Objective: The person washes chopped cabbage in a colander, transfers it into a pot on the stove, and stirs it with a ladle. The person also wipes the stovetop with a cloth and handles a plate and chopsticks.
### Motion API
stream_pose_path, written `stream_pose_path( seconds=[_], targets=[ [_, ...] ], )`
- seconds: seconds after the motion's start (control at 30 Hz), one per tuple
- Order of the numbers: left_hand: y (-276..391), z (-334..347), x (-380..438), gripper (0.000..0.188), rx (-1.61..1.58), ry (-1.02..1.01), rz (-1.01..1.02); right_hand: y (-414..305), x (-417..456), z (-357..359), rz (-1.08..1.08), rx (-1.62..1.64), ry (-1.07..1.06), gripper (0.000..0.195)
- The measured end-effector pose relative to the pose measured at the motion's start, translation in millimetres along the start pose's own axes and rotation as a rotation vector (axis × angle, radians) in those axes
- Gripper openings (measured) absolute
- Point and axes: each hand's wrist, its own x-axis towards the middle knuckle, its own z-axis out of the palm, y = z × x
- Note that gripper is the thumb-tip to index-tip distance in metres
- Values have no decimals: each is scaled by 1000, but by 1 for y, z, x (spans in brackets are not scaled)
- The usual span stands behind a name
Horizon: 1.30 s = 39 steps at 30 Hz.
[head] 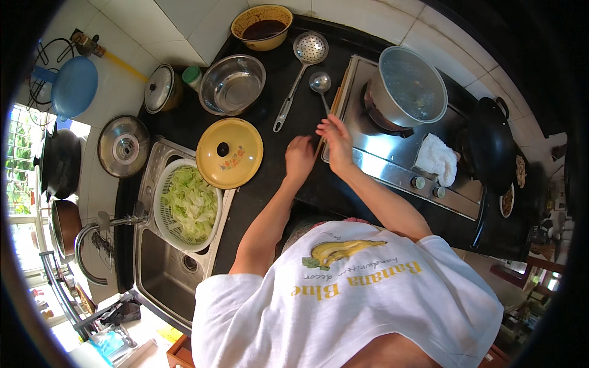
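My left hand (300, 158) is over the dark counter beside the stove's left edge, its fingers loosely curled; whether it holds anything cannot be told. Close to its right, my right hand (337, 142) is raised with fingers apart, near the handle end of a small metal ladle (320, 82). Chopsticks (320, 142) lie along the stove edge, partly hidden by the hands. A long-handled perforated skimmer (311, 48) rests on the counter beyond my left hand. On the gas stove (377, 161), a large metal pot (414, 87) holds clear liquid.
A yellow enamel lid (248, 156) lies beside the sink (170, 271), where a white colander (161, 202) holds cut leafy greens (191, 202). Behind are a steel basin (232, 85) and a yellow bowl of dark liquid (263, 34). A white cloth (437, 158) and black wok (492, 147) sit on the right.
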Motion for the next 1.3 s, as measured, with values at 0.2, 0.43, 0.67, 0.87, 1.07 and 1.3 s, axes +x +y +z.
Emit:
stream_pose_path(
  seconds=[0.2,0.43,0.67,0.87,1.07,1.3],
  targets=[
    [12,-66,-72,16,36,138,-217,56,-6,4,256,-108,-181,59],
    [13,-126,-144,24,167,406,-438,61,-7,25,375,-584,-340,73],
    [-41,-235,-208,44,388,638,-696,69,-39,46,222,-730,-611,40],
    [-118,-300,-223,113,386,257,-986,117,-123,169,165,-1023,-1404,67],
    [-175,-324,-209,129,333,-23,-1020,239,-118,253,-50,-1611,-1434,109],
    [-209,-328,-191,124,160,34,-817,291,-124,268,78,-1542,-1247,96]
  ],
)
